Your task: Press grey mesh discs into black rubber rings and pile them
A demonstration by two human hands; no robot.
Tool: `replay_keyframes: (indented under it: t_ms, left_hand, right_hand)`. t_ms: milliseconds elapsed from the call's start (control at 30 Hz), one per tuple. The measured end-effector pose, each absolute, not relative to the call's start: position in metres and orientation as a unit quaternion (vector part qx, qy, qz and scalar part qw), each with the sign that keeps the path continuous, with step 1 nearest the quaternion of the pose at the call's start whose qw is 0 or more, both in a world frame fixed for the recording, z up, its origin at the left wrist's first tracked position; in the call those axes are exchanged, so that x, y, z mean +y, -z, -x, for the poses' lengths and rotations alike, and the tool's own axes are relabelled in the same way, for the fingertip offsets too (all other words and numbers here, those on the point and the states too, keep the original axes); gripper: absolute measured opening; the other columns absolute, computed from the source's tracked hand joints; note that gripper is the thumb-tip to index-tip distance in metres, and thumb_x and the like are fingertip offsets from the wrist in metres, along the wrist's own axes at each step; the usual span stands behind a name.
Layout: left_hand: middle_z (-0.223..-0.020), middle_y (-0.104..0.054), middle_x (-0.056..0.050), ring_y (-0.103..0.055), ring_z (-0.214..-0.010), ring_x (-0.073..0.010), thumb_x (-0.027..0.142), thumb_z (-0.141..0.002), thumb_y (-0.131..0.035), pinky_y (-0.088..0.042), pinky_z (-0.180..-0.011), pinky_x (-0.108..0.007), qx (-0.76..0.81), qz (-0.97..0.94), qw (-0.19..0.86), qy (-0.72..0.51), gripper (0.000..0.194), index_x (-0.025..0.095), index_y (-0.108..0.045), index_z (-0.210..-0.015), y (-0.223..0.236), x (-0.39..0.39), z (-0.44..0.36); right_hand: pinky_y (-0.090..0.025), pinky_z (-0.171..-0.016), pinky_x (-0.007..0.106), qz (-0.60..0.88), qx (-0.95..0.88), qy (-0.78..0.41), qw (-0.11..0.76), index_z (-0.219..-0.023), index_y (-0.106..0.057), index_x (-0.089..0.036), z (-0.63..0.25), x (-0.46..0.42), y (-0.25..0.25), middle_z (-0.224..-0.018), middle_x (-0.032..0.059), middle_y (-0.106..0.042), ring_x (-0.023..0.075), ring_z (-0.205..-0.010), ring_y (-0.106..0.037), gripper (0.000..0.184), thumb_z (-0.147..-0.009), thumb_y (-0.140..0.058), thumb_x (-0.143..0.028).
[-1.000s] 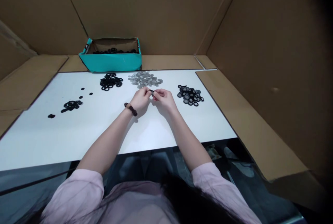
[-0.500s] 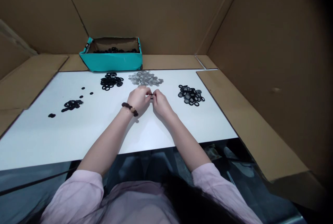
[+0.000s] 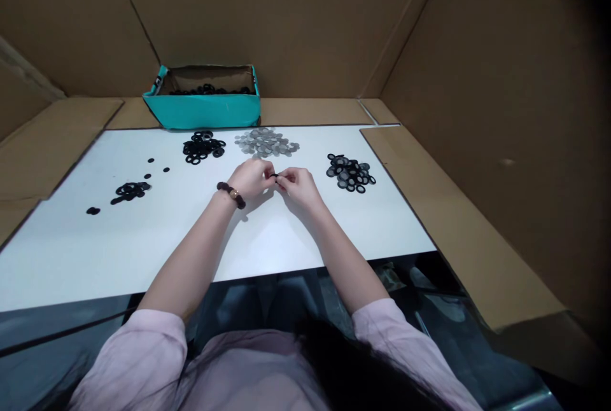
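Note:
Between my two hands, over the middle of the white board, is a small black ring (image 3: 274,175), mostly covered by fingertips. My left hand (image 3: 251,178), with a dark beaded band at the wrist, pinches it from the left. From the right, my right hand (image 3: 300,186) pinches it with thumb and fingers. Just beyond the hands lies a pile of grey translucent discs (image 3: 265,142). Left of that sits a heap of black rings (image 3: 203,147). On the right is a pile of black rings with grey centres (image 3: 351,173).
A turquoise box (image 3: 205,111) holding black rings stands at the back. Black pieces (image 3: 130,191) lie at the left, with several loose ones around them. Cardboard walls (image 3: 305,23) enclose the back and sides of the white board (image 3: 191,258).
My hands have turned slightly; the left wrist shifted a little left and the right hand now lies flatter. The black ring stays between the fingertips.

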State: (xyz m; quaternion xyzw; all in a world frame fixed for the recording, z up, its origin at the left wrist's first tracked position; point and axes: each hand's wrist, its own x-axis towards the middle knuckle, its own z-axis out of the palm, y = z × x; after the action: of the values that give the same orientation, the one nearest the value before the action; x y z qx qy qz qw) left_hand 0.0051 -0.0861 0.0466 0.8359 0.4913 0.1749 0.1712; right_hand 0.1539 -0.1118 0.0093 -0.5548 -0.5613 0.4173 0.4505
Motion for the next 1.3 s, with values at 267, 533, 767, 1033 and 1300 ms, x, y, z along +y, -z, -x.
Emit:
replay_keyframes:
  t_ms: [267, 533, 767, 1033, 1300]
  left_hand:
    - [-0.066, -0.064, -0.002, -0.054, -0.065, -0.0138, 0.032, -0.07, -0.053, -0.04, -0.063, -0.025, 0.459, -0.777, 0.299, -0.31, 0.019, 0.016, -0.062, -0.065, -0.046, -0.085, -0.003]
    - [-0.061, -0.057, -0.001, -0.048, -0.058, -0.0108, 0.036, -0.067, -0.056, -0.038, -0.056, -0.023, 0.474, -0.688, 0.424, -0.349, 0.02, 0.016, -0.054, -0.062, -0.042, -0.085, -0.013]
    - [-0.061, -0.061, -0.002, -0.054, -0.063, -0.0152, 0.031, -0.063, -0.057, -0.038, -0.059, -0.026, 0.526, -0.758, 0.308, -0.23, 0.016, 0.016, -0.061, -0.061, -0.055, -0.089, -0.005]
    - [-0.061, -0.064, -0.002, -0.056, -0.062, -0.0144, 0.033, -0.063, -0.06, -0.041, -0.06, -0.025, 0.511, -0.727, 0.374, -0.267, 0.019, 0.014, -0.065, -0.062, -0.054, -0.086, -0.003]
    - [-0.059, -0.061, -0.001, -0.051, -0.058, -0.0105, 0.03, -0.06, -0.063, -0.042, -0.058, -0.023, 0.496, -0.638, 0.465, -0.36, 0.016, 0.014, -0.061, -0.059, -0.057, -0.09, -0.012]
  right_hand:
    - [-0.044, -0.06, 0.027, 0.557, -0.536, -0.416, 0.479, -0.066, -0.062, -0.015, -0.161, -0.112, -0.018, -0.056, 0.0001, -0.06, 0.0129, -0.056, -0.055, 0.008, -0.069, -0.059, -0.023]
    - [-0.048, -0.055, 0.027, 0.518, -0.417, -0.5, 0.554, -0.077, -0.059, -0.016, -0.146, -0.114, -0.019, -0.063, 0.0013, -0.061, 0.0129, -0.056, -0.056, 0.011, -0.076, -0.058, -0.027]
    - [-0.046, -0.072, 0.03, 0.532, -0.592, -0.345, 0.497, -0.074, -0.062, -0.017, -0.146, -0.117, -0.017, -0.075, 0.0035, -0.066, 0.0153, -0.07, -0.058, 0.01, -0.075, -0.052, -0.02]
    - [-0.042, -0.065, 0.028, 0.56, -0.564, -0.369, 0.482, -0.066, -0.052, -0.019, -0.146, -0.116, -0.017, -0.061, -0.0004, -0.057, 0.0133, -0.061, -0.053, 0.017, -0.081, -0.052, -0.028]
    - [-0.041, -0.052, 0.025, 0.527, -0.477, -0.475, 0.518, -0.067, -0.053, -0.018, -0.145, -0.115, -0.017, -0.058, -0.0007, -0.053, 0.0113, -0.052, -0.048, 0.022, -0.082, -0.056, -0.033]
